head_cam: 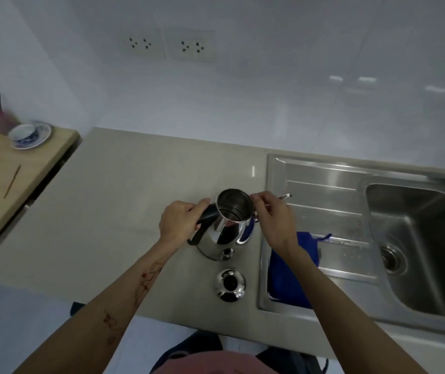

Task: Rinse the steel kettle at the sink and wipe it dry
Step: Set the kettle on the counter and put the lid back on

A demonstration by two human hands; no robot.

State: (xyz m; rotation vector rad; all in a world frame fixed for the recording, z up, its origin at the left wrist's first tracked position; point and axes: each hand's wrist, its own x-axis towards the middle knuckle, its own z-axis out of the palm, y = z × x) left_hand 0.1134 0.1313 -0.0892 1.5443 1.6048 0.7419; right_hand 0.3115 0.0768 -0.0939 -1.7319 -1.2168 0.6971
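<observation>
Nearest the bench's front edge lay the lid; behind it the steel kettle was held by its black handle in the left grip, the right grip pinching its rim. Rigid, light and slippery it was judged; the handle was safest.

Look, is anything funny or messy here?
Nothing is spilled or broken. The kettle has its lid off, lying on the counter near it. A blue cloth lies crumpled on the sink drainboard.
</observation>
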